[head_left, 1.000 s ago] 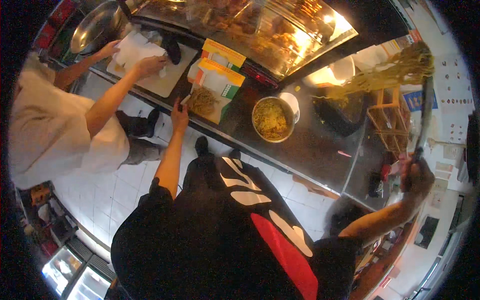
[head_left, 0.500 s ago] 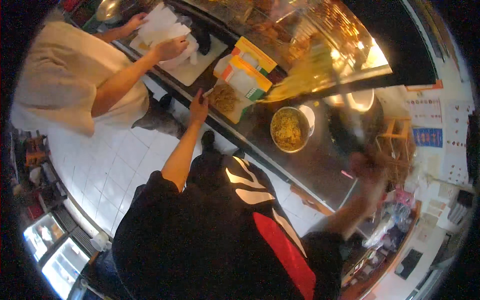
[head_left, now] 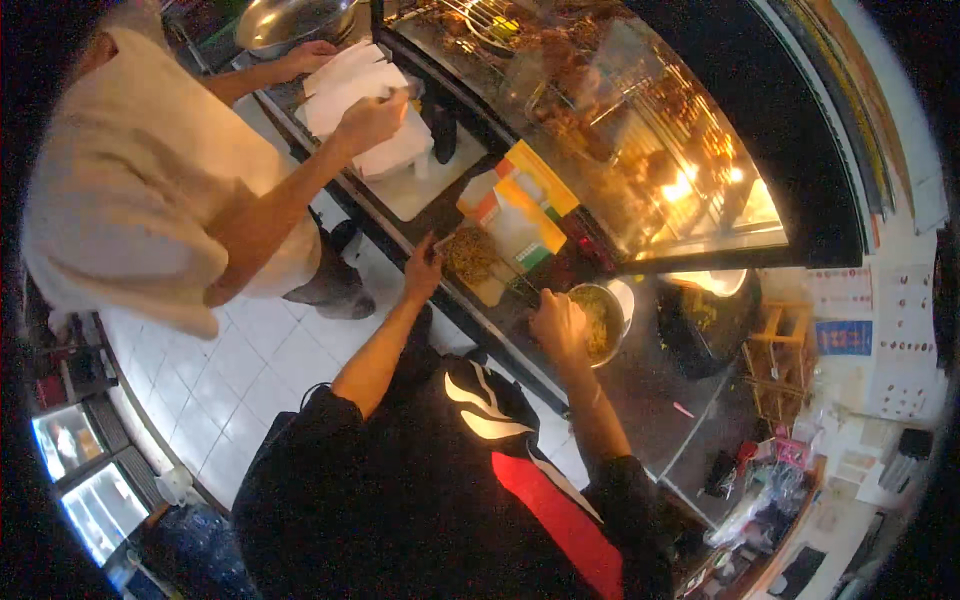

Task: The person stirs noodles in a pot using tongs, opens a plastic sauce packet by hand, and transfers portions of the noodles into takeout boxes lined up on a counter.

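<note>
My left hand (head_left: 424,270) pinches the near left edge of an open takeaway box (head_left: 488,292). Brownish, grainy food (head_left: 468,256) fills part of that box. My right hand (head_left: 562,325) is closed around a thin dark utensil (head_left: 524,290), whose far end reaches toward the box; its exact kind is unclear. Just beside this hand, and partly covered by it, stands a round bowl (head_left: 622,340) with yellowish, chopped-looking food. Yellow, orange and white box lids (head_left: 540,195) stand raised behind the filled box.
At left, a co-worker in a light shirt (head_left: 150,180) holds white paper (head_left: 352,90) over a cutting board (head_left: 412,197). A lit glass food cabinet (head_left: 600,120) borders the counter's far side. Toward the right are a dark pan (head_left: 700,335), a white container (head_left: 715,282) and a wooden rack (head_left: 780,360).
My right hand has swung from the far right to beside the bowl and box. Blurred yellow motion above the counter is gone. My left hand stays at the box, while the whole view has shifted.
</note>
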The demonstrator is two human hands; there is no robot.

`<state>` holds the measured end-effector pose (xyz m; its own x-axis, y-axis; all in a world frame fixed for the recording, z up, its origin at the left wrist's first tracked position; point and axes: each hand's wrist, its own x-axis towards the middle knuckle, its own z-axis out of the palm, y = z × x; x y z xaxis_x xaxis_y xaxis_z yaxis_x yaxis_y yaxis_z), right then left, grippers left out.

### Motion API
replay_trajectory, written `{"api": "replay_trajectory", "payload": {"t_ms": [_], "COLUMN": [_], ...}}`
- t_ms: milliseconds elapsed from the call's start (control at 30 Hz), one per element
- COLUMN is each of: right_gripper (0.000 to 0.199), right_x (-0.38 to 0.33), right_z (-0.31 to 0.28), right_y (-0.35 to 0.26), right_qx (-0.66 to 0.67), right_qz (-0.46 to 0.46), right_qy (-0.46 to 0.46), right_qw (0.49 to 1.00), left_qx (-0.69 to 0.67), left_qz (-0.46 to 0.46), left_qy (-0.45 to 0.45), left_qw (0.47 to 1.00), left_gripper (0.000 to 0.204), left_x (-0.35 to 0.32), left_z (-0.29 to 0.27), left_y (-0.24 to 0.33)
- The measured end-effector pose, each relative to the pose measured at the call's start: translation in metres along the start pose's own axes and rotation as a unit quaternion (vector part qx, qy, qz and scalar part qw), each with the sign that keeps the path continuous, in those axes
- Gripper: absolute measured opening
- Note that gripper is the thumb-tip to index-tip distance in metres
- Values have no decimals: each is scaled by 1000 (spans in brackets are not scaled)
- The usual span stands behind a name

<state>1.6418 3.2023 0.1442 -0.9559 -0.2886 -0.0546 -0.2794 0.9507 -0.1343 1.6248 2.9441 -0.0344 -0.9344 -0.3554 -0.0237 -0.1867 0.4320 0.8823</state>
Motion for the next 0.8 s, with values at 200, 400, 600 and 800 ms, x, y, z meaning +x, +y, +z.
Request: {"api": "replay_trajectory", "payload": {"t_ms": [200, 400, 600, 800], "right_gripper": [24, 23, 21, 21], "right_x": [30, 47, 55, 56], "right_z": [-29, -35, -74, -97], "right_y": [-23, -38, -53, -62], "right_qx": [8, -10, -26, -58], "right_qz": [-7, 22, 33, 23], "right_qy": [-108, -156, -166, -177], "right_qw": [994, 987, 985, 982], "left_qx": [-39, -73, -70, -44], "left_qz": [28, 25, 16, 9], "left_qy": [2, -39, -58, -88], "left_qw": [999, 996, 996, 995], "left_gripper": [49, 53, 56, 56], "left_x": [7, 6, 11, 8], "left_z": [1, -6, -6, -17], "left_y": [-25, -19, -25, -1]}}
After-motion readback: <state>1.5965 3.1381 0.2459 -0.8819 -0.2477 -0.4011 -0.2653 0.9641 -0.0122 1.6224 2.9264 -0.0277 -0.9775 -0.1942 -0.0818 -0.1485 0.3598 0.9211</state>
